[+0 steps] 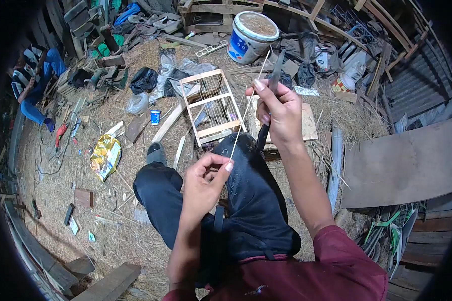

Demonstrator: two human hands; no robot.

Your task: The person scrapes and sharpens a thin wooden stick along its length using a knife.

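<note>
A thin pale stick [242, 120] slants upward between my two hands, above my right knee. Its lower end is pinched between the thumb and fingertips of my left hand [206, 183]. Higher up, my right hand [281, 108] is closed round a knife [276, 72], whose dark blade points up, and its thumb presses near the stick. The dark handle extends below that hand. Beyond my knees, a small wooden frame with thin bars, like a cage [211, 108], rests on the ground, partly behind the stick.
A white and blue bucket [253, 37] stands beyond the cage. Another person [32, 83] sits at the far left. A yellow bag [105, 156], a red tool [61, 134] and wood scraps lie on the littered ground. A flat brown board [402, 163] is at the right.
</note>
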